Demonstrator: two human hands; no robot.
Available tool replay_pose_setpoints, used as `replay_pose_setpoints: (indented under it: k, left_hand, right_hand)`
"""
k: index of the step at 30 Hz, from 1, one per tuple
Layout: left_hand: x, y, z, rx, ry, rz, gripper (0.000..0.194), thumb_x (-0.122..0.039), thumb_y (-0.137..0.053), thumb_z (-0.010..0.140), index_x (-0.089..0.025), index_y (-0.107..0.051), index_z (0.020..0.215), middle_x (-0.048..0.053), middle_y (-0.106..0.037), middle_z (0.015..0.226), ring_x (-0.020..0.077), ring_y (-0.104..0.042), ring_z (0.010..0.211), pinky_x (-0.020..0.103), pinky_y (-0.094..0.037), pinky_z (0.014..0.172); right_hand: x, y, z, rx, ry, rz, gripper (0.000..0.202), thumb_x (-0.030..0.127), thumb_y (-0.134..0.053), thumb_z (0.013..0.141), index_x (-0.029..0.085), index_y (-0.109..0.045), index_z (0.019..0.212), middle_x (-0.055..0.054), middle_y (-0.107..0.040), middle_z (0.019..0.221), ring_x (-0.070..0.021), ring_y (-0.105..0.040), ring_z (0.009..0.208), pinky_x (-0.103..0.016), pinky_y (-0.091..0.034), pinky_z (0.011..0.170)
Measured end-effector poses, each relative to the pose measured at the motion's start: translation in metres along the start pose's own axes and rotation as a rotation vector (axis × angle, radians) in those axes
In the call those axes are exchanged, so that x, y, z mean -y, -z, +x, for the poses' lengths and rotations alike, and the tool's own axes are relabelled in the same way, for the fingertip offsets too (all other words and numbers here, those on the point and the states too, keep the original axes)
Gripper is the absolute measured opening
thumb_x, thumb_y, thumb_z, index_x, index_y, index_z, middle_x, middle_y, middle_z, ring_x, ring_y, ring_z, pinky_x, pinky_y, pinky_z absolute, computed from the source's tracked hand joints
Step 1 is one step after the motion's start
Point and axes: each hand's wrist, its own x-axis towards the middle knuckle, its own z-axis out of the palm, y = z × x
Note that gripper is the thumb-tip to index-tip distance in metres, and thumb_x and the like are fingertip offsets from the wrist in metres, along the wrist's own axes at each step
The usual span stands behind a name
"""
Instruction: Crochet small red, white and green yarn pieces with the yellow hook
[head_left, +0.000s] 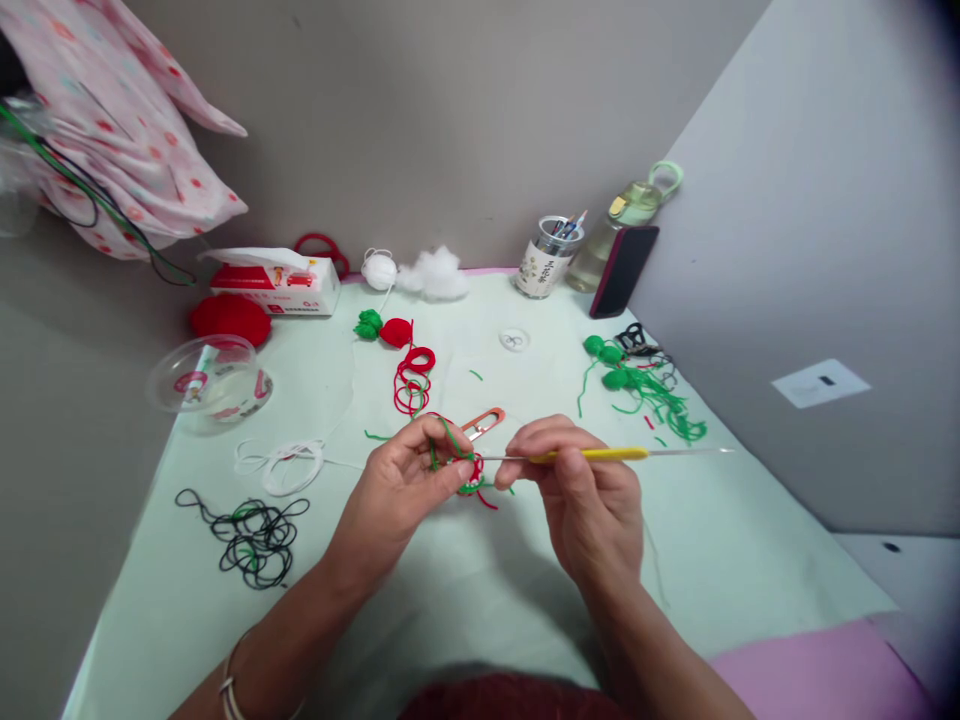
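Note:
My left hand [409, 475] pinches a small red, green and white crochet piece [472, 478], with green yarn looped over its fingers. My right hand [581, 490] grips a crochet hook with a yellow handle [611, 454]. The hook's thin metal shaft points left and meets the piece at my left fingertips; whether its tip is inside a stitch is too small to tell. Just beyond the hands lies an orange-handled cutter [486, 424]. Red yarn [412, 375] lies loosely coiled past my left hand, near a small red ball [396, 333] and a green bundle [368, 324].
Black cord [255, 540] and white yarn [294, 468] lie at the left, near a clear tub [244, 400]. A tissue box [307, 290], white stuffing [435, 274], pen can [543, 265], bottle [600, 250] and phone [625, 272] line the back. Green yarn [664, 398] lies right.

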Motion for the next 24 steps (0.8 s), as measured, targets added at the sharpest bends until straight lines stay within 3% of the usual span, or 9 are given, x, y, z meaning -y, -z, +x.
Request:
replay_pose_setpoints:
  k: [24]
  left_hand:
    - [-0.0009,-0.0028,0.0005,0.010,-0.007,0.002,0.014,-0.024,-0.083,0.087,-0.020,-0.070,0.090,-0.001,-0.066,0.087,0.0131,-0.060,0.084,0.025,-0.049,0.078]
  right_hand:
    - [-0.0026,0.0015,-0.0009,0.022,0.076,-0.044,0.027,0.028,-0.055,0.109,0.026,-0.082,0.103,-0.004,-0.072,0.095,-0.0151,-0.074,0.078,-0.030,-0.066,0.072]
